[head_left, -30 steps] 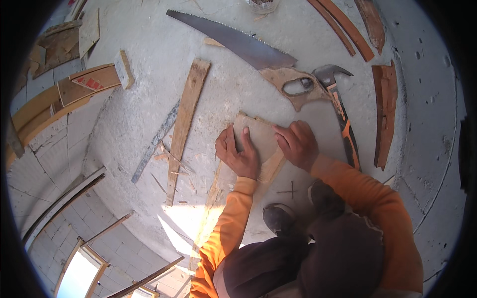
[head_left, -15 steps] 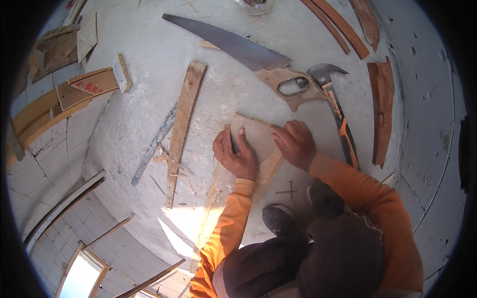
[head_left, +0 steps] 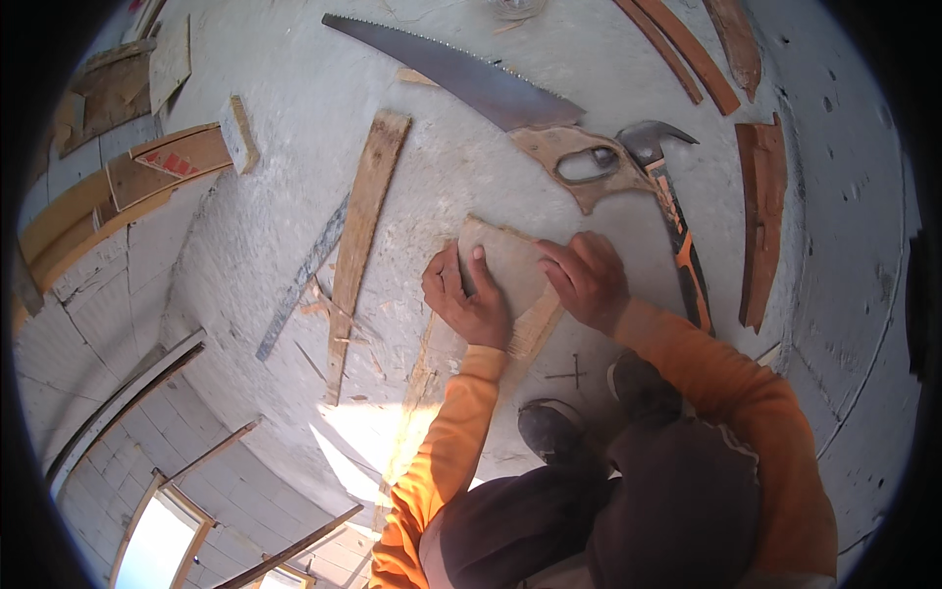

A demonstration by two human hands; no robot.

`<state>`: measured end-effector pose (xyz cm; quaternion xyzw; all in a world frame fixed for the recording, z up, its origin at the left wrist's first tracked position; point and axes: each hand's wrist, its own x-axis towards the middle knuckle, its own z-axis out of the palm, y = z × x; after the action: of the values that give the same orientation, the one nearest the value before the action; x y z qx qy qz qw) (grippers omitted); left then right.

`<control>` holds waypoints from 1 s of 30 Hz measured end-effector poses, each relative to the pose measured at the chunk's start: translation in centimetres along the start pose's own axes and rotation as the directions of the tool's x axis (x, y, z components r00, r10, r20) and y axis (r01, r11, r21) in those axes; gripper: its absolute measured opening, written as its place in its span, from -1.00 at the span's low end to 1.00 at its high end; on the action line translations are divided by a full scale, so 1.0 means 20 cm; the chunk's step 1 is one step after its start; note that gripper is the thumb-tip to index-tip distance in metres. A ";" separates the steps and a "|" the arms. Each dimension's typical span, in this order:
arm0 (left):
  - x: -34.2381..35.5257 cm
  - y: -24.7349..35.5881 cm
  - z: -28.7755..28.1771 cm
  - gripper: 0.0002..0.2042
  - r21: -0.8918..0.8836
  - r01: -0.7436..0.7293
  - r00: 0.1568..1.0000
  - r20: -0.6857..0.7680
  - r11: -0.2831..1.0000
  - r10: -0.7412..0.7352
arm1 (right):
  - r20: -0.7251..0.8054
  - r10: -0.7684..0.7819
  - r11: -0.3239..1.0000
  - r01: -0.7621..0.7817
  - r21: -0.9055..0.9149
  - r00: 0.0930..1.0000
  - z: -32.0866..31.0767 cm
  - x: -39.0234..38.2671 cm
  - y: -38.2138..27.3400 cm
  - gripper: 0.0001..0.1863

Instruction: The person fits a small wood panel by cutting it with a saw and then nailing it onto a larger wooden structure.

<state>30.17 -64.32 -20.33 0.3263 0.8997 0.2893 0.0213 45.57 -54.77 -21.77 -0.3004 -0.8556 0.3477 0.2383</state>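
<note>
A flat, pale wooden board [head_left: 502, 253] lies on the floor in front of me. My left hand [head_left: 469, 306] grips its left edge, thumb laid on top and fingers curled down the side. At the board's right corner, my right hand [head_left: 589, 283] is closed, with thumb and forefinger pinching the edge; its other fingers are folded. A lighter, rough-grained wood piece [head_left: 536, 327] shows below the board, between my two forearms. Beyond my hands lie a handsaw [head_left: 461, 83] with a wooden handle and a claw hammer [head_left: 677, 221] with an orange and black grip.
Left of my hands lie a long wooden strip [head_left: 369, 236], a grey metal-looking strip [head_left: 304, 278] and wood splinters. Reddish-brown pieces [head_left: 758, 226] stand along the right wall. A block [head_left: 237, 135] stands at the left. My shoes [head_left: 551, 430] are close behind the board.
The view has shifted slightly, so the saw and hammer sit a little farther right. Both hands keep nearly the same hold on the board.
</note>
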 end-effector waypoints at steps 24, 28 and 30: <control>0.02 -0.01 0.00 -0.67 0.056 -0.123 0.992 -0.011 0.991 0.124 | 0.034 0.065 0.998 -0.066 0.025 0.997 0.00 0.01 -0.02 -0.65; 0.00 0.00 0.00 -0.67 0.064 -0.048 0.999 -0.011 0.997 0.049 | 0.050 0.103 0.992 -0.106 0.072 0.993 -0.02 0.01 -0.03 -0.66; 0.00 0.00 0.00 -0.69 0.064 -0.051 0.999 0.002 0.997 0.051 | 0.059 0.085 0.995 -0.088 0.045 0.995 -0.03 0.00 -0.02 -0.64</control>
<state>30.19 -64.37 -20.36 0.3498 0.8998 0.2608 0.0035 45.79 -54.72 -21.22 -0.3213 -0.8397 0.3865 0.2054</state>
